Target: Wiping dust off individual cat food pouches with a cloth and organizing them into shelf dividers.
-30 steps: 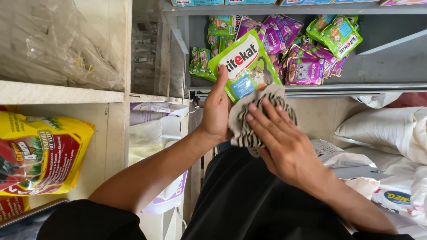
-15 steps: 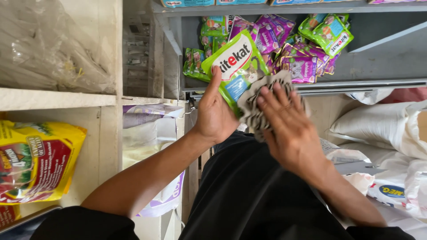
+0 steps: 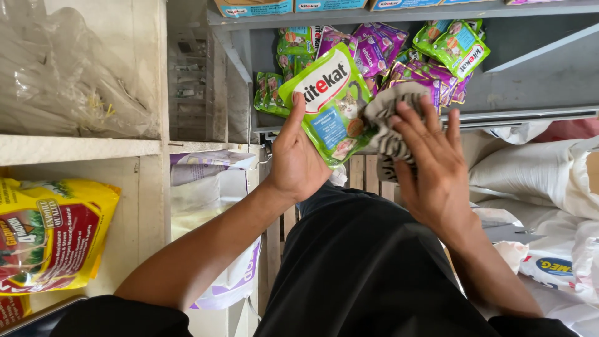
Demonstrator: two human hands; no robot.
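Pouch heap (image 3: 399,59) crowding the shelf (image 3: 530,115), right end bare.

Grey metal shelf (image 3: 530,115) ahead, recessed, stocked with green and purple pouches (image 3: 405,59); upper board (image 3: 399,14) carries boxes (image 3: 253,7). White wooden shelving unit (image 3: 81,150) at left: crumpled clear plastic sheet (image 3: 75,68) above, yellow-and-red bag (image 3: 50,234) below. White-and-purple sack (image 3: 218,206) in the middle bay. White sacks (image 3: 543,181) piled at right. Wooden slats (image 3: 362,171) behind. Daylight, even.
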